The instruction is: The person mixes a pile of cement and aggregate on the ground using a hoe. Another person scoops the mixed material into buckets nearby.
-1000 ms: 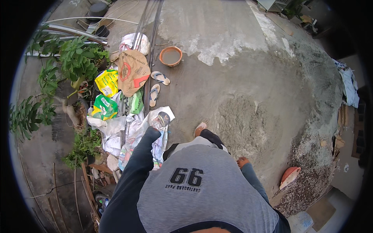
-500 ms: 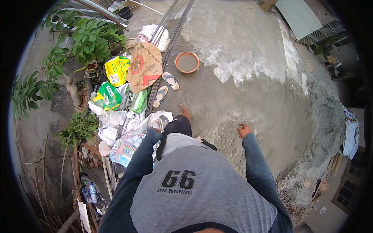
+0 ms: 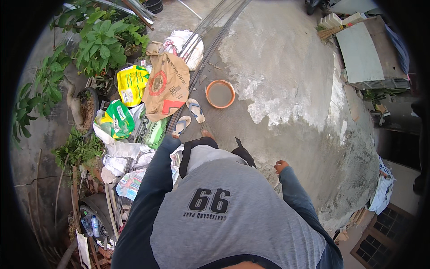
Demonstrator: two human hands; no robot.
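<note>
My left arm reaches forward on the left. Only a sliver of my left hand (image 3: 175, 136) shows past the dark sleeve, beside the nearer light-coloured sandal (image 3: 181, 126); its fingers are hidden, and I cannot tell whether it touches the sandal. The second sandal (image 3: 195, 110), with a blue strap, lies just beyond. Out to the right, over wet grey cement (image 3: 309, 163), hangs my right hand (image 3: 281, 167), its fingers loosely bent and apart, with no object visible in them. A round orange basin (image 3: 220, 94) of grey liquid stands ahead, past my bare foot (image 3: 207, 133).
Long thin metal rods (image 3: 197, 74) run along the left side. Next to them lie a brown paper cement sack (image 3: 166, 85), a yellow bag (image 3: 132, 85), a green bag (image 3: 120, 119) and white sacks. Plants (image 3: 101, 45) and a tyre (image 3: 101, 219) border the far left.
My left hand has moved forward from the plastic sacks to beside the nearer sandal. My right hand is lower in view. The view has shifted, and more of the right background shows.
</note>
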